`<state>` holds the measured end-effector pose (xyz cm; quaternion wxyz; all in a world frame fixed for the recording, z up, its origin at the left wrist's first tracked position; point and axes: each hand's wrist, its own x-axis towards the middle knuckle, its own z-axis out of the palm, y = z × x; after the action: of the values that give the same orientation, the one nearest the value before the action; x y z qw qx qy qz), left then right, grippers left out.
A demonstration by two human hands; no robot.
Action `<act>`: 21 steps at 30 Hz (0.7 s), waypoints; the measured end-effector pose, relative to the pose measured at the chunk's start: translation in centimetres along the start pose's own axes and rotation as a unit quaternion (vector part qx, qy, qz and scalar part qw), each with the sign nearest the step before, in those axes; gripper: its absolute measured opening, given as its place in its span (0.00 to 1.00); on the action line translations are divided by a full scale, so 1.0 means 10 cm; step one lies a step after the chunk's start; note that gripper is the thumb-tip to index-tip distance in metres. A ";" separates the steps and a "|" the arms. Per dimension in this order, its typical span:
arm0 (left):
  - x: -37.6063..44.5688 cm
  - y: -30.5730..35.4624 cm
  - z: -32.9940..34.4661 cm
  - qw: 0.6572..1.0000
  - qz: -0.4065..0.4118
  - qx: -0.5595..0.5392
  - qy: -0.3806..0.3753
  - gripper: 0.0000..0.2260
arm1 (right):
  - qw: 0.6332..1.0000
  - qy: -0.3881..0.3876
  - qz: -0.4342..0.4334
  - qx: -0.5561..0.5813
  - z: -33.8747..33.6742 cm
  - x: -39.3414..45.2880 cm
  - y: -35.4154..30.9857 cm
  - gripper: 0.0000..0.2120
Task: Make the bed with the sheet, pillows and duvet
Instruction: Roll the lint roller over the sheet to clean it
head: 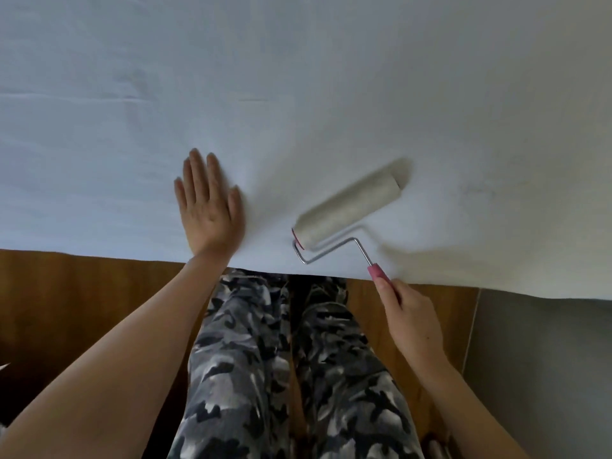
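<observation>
the upper two thirds of the view are filled by the white sheet (298,94), which is spread nearly flat over the bed, with only faint creases at the far left. its near edge is seen running from left to right, sloping slightly downward toward the right, where it hangs over the bed's side. wide open sheet is left beyond both hands, toward the top and to either side. below the edge, a wooden floor (66,293) is seen, and a grey surface (546,359) at the lower right. camouflage-patterned trousers (281,376) are seen close against the bed's edge, between the two arms. the left hand (208,207) is laid flat on the sheet just inside the edge, fingers straight and close together. the lint roller (347,210) is rested on the sheet to the right, well apart from that hand, its drum blurred. its pink handle is gripped by the right hand (410,316), which is held just past the edge.
</observation>
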<state>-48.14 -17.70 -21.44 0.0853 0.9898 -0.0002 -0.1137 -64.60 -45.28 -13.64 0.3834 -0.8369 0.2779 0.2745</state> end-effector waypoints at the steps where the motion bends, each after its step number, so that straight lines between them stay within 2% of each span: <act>1: -0.03 0.00 0.00 1.000 0.001 -0.001 -0.002 0.28 | 1.000 -0.008 0.006 -0.001 0.00 -0.09 0.12 0.20; 3: -0.04 -0.05 -0.02 1.000 0.015 -0.004 -0.007 0.27 | 0.999 -0.022 0.025 -0.003 -0.02 -0.25 0.35 0.20; 7: -0.02 -0.38 -0.13 0.993 0.111 0.030 -0.025 0.25 | 0.996 -0.022 0.078 -0.027 -0.08 -0.49 0.68 0.15; 9: -0.01 -0.62 -0.21 0.993 0.100 0.050 -0.040 0.26 | 0.995 -0.019 0.088 -0.047 -0.12 -0.54 0.75 0.13; 12: -0.03 -0.89 -0.29 0.995 0.056 0.069 -0.052 0.26 | 0.992 -0.031 0.014 -0.121 -0.17 -0.47 0.66 0.13; 16: -0.08 -1.11 -0.33 0.995 0.031 0.075 -0.055 0.27 | 0.968 -0.077 -0.109 -0.214 -0.06 -0.21 0.23 0.12; 21: -0.13 -1.35 -0.30 0.998 -0.034 0.039 -0.022 0.26 | 0.957 -0.048 -0.173 -0.227 0.29 0.16 -0.58 0.27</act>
<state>-48.94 -3.85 -20.57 0.0428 0.9891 0.0274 -0.1380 -60.32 -40.13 -13.49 0.2379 -0.9229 0.0405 0.3000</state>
